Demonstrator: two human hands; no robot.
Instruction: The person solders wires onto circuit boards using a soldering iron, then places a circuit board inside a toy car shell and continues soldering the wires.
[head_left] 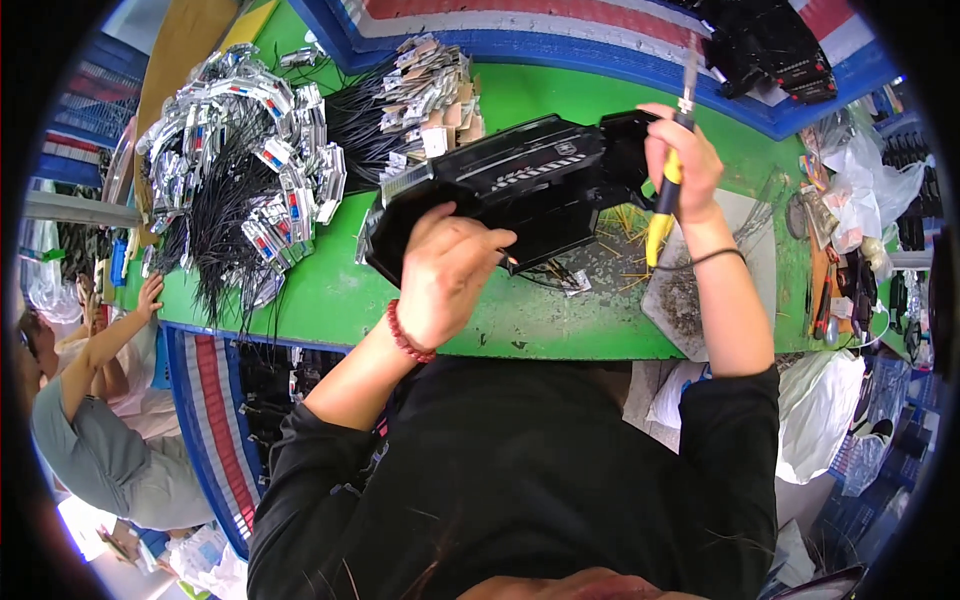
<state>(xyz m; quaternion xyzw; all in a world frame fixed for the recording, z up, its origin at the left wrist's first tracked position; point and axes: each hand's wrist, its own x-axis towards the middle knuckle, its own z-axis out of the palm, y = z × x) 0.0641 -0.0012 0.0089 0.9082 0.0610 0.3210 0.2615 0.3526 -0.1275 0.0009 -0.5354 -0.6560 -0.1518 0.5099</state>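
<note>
A black plastic housing with angular ends and white slanted marks is held tilted above the green workbench. My left hand grips its left part from the near side, with bent fingers inside the dark hollow. Near my left fingertips a thin wire with a bare-looking end sticks out. My right hand is closed around a soldering iron with a yellow and black handle, its metal shaft pointing up and away. The iron's black cord loops past my right wrist. My right fingertips are beside the housing's right end.
Piles of silvery parts with black wires cover the bench's left. A worn grey board and scattered yellow sticks lie near the right hand. Another black housing sits beyond the blue edge. A co-worker's hand rests at the left edge.
</note>
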